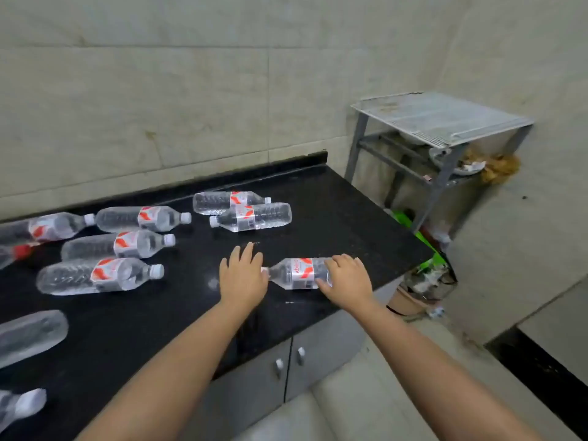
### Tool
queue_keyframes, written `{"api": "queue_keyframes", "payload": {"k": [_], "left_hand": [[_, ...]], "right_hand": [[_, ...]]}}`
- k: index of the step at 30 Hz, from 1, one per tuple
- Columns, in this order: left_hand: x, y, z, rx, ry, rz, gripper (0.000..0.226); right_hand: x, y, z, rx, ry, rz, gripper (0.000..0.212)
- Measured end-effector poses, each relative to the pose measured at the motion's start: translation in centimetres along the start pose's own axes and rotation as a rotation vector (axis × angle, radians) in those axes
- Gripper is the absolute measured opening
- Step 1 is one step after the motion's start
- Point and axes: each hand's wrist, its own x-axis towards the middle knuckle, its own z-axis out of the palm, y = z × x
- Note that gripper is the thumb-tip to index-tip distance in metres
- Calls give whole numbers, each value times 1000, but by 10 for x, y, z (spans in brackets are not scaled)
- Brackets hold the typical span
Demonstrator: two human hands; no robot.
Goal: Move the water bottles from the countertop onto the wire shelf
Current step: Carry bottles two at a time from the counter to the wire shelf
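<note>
Several clear water bottles with red-and-white labels lie on their sides on the black countertop (334,205). My right hand (346,276) is closed over the base end of the nearest bottle (294,272), which lies with its cap pointing left. My left hand (243,275) rests flat on the counter, fingers apart, touching that bottle's cap end. Two bottles (251,216) lie together behind my hands; others (98,275) are spread to the left. The grey wire shelf (442,117) stands at the right beyond the counter's end, its top rack bare.
A tiled wall runs behind the counter. The shelf's lower level holds a bowl and clutter (467,163). Green items and a bin (426,281) sit on the floor between counter and shelf. Grey cabinet doors (286,367) are under the counter.
</note>
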Motion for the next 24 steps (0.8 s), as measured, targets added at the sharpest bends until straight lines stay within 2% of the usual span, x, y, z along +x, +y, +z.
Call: {"api": "queue_keyframes", "payload": {"k": [3,7,9,11,13,14,17,18,20,22,24], "left_hand": [[31,-10,14,-9,-48,-48,44],[63,-13,30,-19,-76,-89,43],[78,-15,36,-16,-67,-122,44],[96,-14,40,-37,-52,-184,44],[113,-10,43,-58,-19,-267,45],[122,-8,44,-67,-6,-308,45],[145,1,47,-59,-17,-404,46],[152,4,49,-50,-23,-423,46],[169,12,53,-56,-19,-448,46],[187,22,55,-170,26,-526,45],[207,30,49,-463,118,-749,46]], "right_hand": [[36,1,21,-41,-183,-69,63],[77,4,40,-144,-363,-283,80],[88,3,46,-144,-393,-387,80],[99,9,56,-122,-299,-444,80],[115,22,55,-102,-163,-407,81],[125,33,53,-73,-199,-373,80],[169,76,48,57,-444,-225,71],[187,91,44,97,-446,-194,68],[224,120,39,114,-349,-210,51],[249,138,37,112,-322,-227,40],[258,140,38,124,-369,-168,45]]}}
